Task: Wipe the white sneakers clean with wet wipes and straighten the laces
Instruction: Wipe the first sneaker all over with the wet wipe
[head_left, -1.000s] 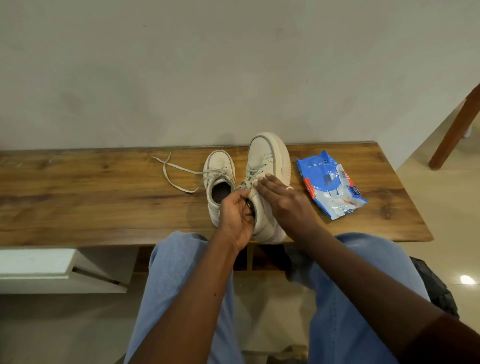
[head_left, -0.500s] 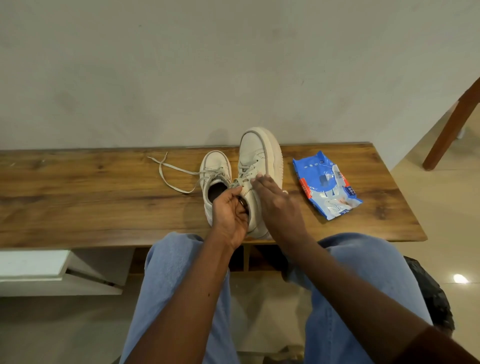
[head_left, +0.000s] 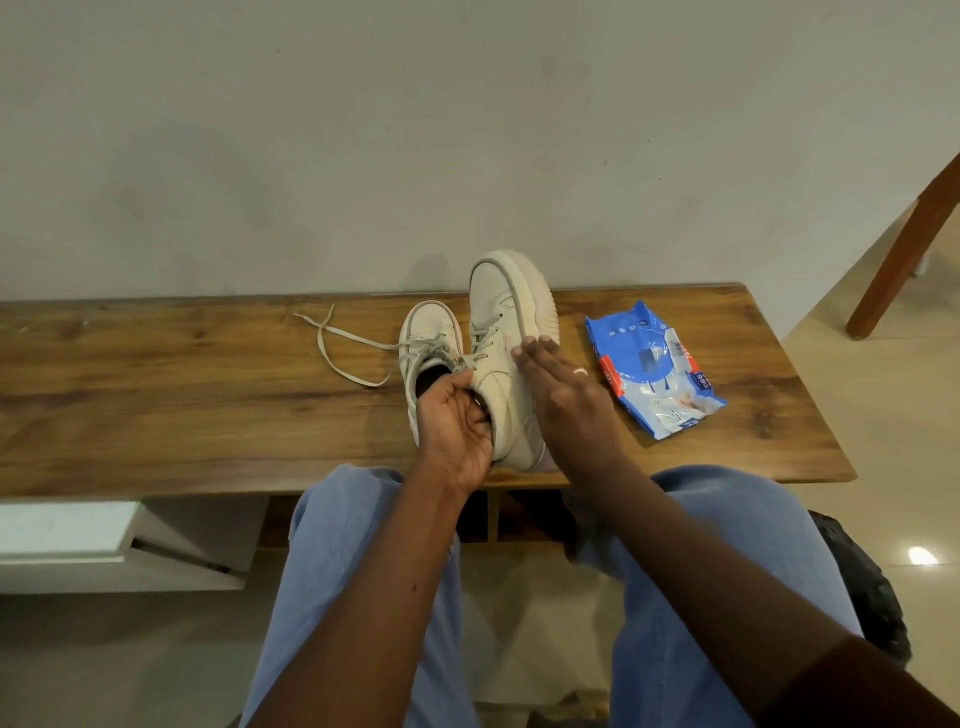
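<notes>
Sitting nearest: 2 knees in blue jeans, below both wrists.

Item 1: left hand, fingers curled round the collar of the raised sneaker, gripping it.

Item 2: right hand, fingers straight and together, laid flat on that sneaker's side, holding nothing; 1 ring worn.

Raised sneaker: between the 2 hands, tipped sideways, heel toward the wrists, toe past the fingertips.

Item 3: second sneaker, on its sole just beyond the left hand, close beside the first. Its laces lie untied, trailing left of the left hand.

Item 4: blue wipes pack, flat, right of the right hand, apart from it.

All rest on a wooden bench, with a plain wall beyond.
</notes>
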